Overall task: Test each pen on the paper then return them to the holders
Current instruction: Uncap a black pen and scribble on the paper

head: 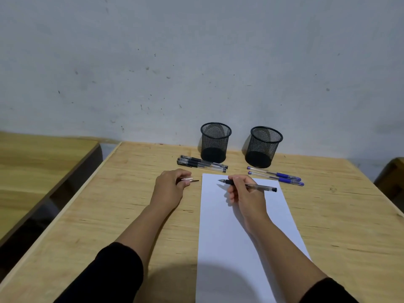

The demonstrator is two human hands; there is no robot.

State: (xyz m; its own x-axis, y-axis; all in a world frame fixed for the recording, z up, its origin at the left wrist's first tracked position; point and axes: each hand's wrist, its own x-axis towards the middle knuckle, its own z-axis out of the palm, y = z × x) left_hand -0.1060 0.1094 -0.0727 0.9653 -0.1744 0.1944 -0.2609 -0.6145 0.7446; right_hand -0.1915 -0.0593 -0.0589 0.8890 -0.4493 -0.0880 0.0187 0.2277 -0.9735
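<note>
The right hand (246, 193) grips an uncapped clear-barrelled black pen (251, 186), its tip over smooth white paper (220, 237). The left hand (169, 186) pinches the slim cap (189, 179). Beyond, capped pens lie before two round black mesh holders (215, 142) on the grainy wooden desk (131, 215).

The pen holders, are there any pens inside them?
No. Both mesh pen holders stand empty, while the black pens and blue pens lie on the table.

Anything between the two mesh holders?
No. Head view shows bare table and wall between the left holder and right holder; the pens lie nearer the person.
</note>
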